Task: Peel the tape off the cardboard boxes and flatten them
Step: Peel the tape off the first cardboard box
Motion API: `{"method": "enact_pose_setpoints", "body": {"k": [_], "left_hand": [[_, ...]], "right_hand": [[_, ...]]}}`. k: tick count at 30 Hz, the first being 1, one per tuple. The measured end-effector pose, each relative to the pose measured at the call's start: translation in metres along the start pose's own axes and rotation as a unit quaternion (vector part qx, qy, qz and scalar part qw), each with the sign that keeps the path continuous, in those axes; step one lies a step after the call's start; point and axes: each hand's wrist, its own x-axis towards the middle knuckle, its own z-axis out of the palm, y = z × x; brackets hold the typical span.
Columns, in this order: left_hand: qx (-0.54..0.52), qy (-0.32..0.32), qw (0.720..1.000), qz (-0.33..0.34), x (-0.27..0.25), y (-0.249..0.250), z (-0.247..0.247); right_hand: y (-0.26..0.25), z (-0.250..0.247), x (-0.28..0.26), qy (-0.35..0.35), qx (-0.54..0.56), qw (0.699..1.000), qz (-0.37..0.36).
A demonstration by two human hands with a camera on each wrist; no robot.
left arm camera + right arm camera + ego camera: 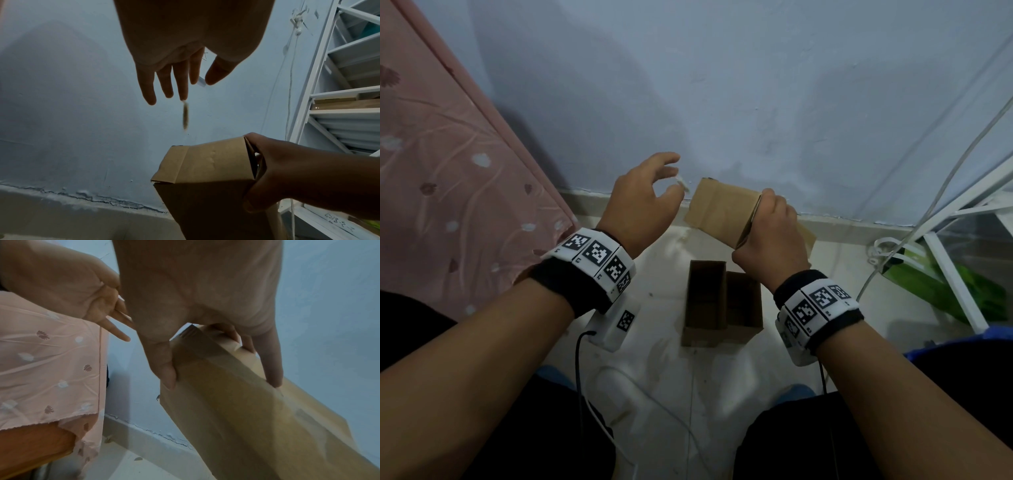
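Note:
My right hand (767,233) grips a brown cardboard box (722,209) at its open end and holds it tilted in the air near the wall. In the right wrist view the thumb presses one side of the box (236,410) and the fingers (271,366) curl over the other. My left hand (671,178) hovers just left of the box with fingers spread and straight. A thin strip of tape (185,115) dangles from a fingertip of that hand (179,78). Two open boxes (707,301) stand side by side on the floor below my hands.
A pink patterned cloth (448,171) covers furniture at the left. A white metal rack (945,246) with cords and a green item (945,291) stands at the right. The blue wall (722,85) is close ahead. My knees frame the pale floor (671,377).

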Motion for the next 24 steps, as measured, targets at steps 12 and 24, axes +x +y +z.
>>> {"method": "enact_pose_setpoints", "body": {"k": [12, 24], "left_hand": [[0.081, -0.026, 0.996, -0.006, -0.005, 0.006, -0.003], [0.100, -0.062, 0.993, -0.010, 0.002, -0.009, 0.005]], "right_hand": [[0.000, 0.002, 0.000, -0.013, 0.012, 1.000, 0.007], [-0.004, 0.003, -0.002, -0.048, 0.067, 0.995, -0.056]]}}
